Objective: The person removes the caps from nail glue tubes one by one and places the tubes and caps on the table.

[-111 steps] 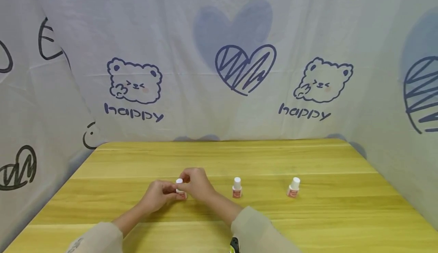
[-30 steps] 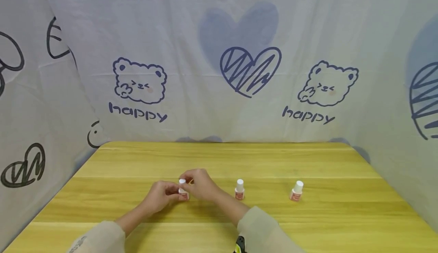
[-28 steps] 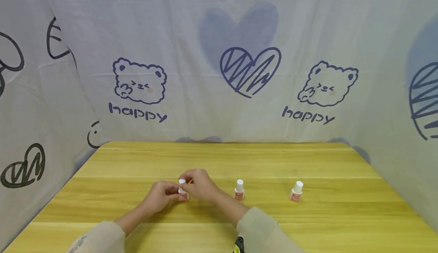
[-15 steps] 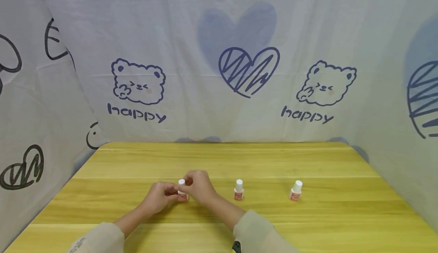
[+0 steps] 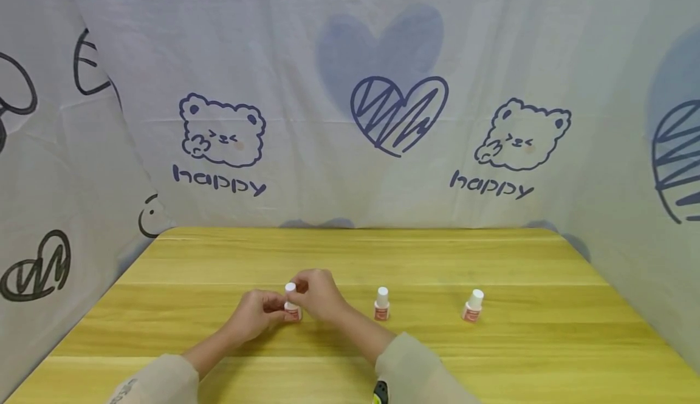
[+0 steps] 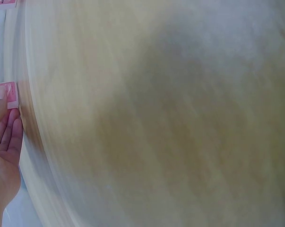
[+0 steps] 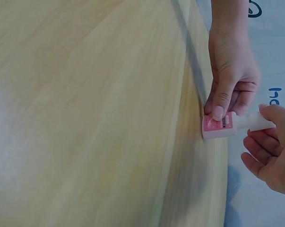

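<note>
On the left part of the table stands a small white bottle with a pink-red label (image 5: 293, 314). My left hand (image 5: 253, 316) holds its body between thumb and fingers. With thumb and fingertips, my right hand (image 5: 319, 294) pinches the white cap (image 5: 290, 287). The right wrist view shows both hands at the bottle (image 7: 217, 127), with a narrow pale neck section between its body and the cap (image 7: 261, 122). In the left wrist view my left thumb lies over the label of the bottle (image 6: 12, 97); the cap is out of sight there.
Two similar capped bottles stand upright to the right, a middle one (image 5: 381, 311) and a farther right one (image 5: 472, 313). The yellow wood-grain table (image 5: 350, 252) ends at a printed white cloth (image 5: 306, 167) behind, with more cloth along both sides.
My right hand has shifted its fingers around the cap, and the cap now sits slightly higher above the bottle body. The left hand keeps its hold; the other bottles stay put.
</note>
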Demonstrator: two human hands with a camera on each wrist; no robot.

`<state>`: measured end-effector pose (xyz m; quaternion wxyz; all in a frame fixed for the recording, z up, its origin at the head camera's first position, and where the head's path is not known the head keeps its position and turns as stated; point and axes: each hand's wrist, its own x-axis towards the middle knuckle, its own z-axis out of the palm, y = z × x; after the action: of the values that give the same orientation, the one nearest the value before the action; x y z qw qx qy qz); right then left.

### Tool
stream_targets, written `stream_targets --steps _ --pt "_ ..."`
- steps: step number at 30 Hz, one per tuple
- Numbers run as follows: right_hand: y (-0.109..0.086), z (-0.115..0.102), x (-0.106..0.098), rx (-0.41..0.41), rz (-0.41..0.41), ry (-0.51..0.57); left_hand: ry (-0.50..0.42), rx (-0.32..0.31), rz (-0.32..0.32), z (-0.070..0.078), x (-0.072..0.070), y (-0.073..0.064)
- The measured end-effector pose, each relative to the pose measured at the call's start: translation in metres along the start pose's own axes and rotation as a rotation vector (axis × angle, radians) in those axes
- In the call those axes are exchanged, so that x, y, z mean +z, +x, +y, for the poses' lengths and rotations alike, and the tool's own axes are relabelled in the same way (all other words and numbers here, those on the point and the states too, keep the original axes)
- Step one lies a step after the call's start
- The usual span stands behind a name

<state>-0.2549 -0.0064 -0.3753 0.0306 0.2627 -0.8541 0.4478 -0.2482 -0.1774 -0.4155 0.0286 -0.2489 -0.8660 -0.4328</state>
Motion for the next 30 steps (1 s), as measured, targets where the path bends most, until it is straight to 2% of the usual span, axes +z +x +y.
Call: stream_targets --steps 7,14,30 --pt "0.001 -0.001 -0.005 0.016 0.035 0.074 -0.038 -0.015 -0.014 0.0 0.0 0.0" --pt "0.002 -0.003 -0.01 0.021 0.041 0.086 -0.112 -0.036 -0.028 -0.003 0.001 0.0" --pt "-0.01 0.001 -0.02 0.041 0.022 0.093 -0.073 -0.016 -0.018 -0.005 0.003 -0.001"
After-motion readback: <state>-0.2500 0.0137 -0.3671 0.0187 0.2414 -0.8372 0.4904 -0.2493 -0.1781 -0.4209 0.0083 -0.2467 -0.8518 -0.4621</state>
